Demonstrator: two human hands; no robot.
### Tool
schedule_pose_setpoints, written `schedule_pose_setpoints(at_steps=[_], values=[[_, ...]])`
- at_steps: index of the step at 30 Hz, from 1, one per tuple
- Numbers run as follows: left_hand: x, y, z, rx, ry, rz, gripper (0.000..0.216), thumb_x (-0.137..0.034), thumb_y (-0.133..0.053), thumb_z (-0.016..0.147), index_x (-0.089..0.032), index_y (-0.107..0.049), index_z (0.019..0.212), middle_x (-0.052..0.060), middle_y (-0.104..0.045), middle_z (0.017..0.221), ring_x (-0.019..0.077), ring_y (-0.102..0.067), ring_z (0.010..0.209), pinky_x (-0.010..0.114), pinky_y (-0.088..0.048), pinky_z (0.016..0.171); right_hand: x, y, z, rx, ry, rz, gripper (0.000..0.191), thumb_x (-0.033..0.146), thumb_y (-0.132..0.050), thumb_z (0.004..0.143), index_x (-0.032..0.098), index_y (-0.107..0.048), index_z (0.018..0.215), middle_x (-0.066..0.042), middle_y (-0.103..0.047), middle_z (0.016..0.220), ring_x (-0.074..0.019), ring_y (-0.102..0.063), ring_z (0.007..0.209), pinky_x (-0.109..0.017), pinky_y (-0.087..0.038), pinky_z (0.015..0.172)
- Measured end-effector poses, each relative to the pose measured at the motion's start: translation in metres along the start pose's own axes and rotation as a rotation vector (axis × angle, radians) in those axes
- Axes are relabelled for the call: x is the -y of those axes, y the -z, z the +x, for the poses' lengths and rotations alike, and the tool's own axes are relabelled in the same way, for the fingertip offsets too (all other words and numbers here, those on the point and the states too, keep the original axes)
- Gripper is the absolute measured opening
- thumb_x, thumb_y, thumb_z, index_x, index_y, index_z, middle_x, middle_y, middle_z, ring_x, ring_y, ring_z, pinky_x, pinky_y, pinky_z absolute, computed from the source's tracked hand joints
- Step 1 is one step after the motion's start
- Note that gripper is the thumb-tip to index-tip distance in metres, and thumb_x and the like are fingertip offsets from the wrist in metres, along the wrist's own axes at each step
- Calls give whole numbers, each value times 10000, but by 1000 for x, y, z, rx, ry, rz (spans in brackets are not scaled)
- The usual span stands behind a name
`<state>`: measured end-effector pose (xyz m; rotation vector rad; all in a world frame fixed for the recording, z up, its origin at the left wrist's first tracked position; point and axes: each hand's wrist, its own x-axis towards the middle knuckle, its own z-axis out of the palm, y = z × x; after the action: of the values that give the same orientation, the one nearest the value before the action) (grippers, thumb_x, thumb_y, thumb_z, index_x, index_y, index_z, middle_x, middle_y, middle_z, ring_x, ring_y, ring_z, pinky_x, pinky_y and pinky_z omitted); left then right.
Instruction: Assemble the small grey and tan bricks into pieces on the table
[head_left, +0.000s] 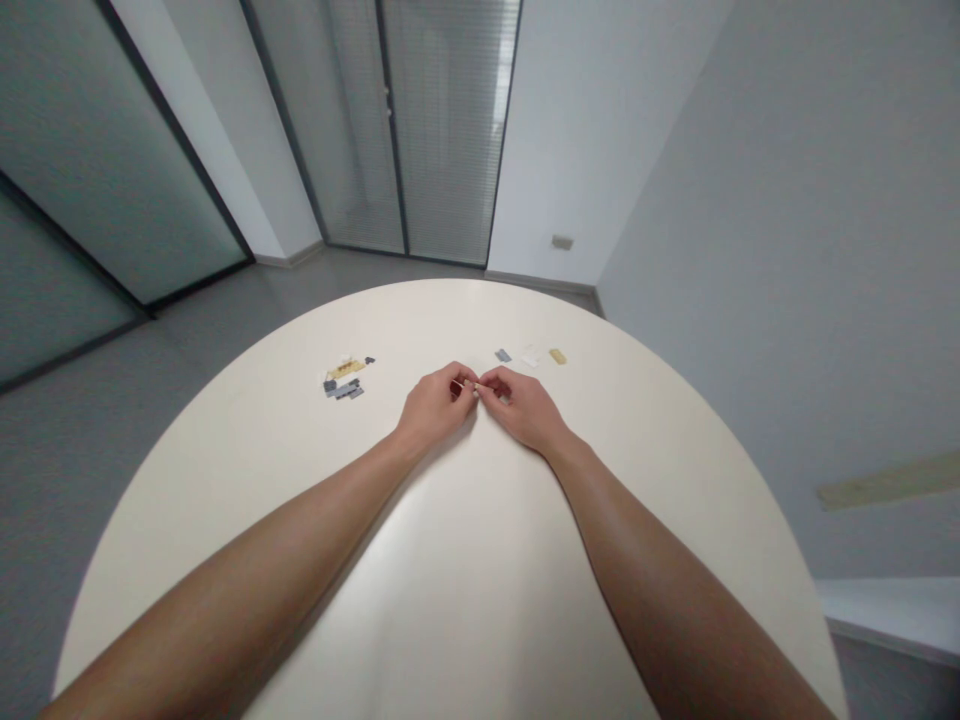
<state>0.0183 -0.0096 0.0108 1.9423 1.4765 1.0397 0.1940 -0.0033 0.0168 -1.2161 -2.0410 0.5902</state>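
A small pale piece (478,387) sits between the fingertips of both hands, over the far half of the round desk (442,600). On my feed, I have the left hand's (435,408) grip pinching it from one side and the right hand's (529,410) from the other; its exact shape is too small for me to tell. Beyond my right hand I see a grey piece (503,355), a white piece (530,355) and a yellowish piece (557,356) in a row. A mixed cluster of pieces (346,370) lies off to the left.
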Motion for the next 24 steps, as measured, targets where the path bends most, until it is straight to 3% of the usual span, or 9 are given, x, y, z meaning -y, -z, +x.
schedule_pose_setpoints(at_steps=[24], values=[[-1,1,0,6,5,0,155,-277,-556,909,-220,-692,957,50,-747,887,184,-653,759,334,-495,745,0,-1,0,-3,-5,-9,115,283,-603,941,218,-686,986,-31,-747,880,-169,-660,778,-294,-459,721]])
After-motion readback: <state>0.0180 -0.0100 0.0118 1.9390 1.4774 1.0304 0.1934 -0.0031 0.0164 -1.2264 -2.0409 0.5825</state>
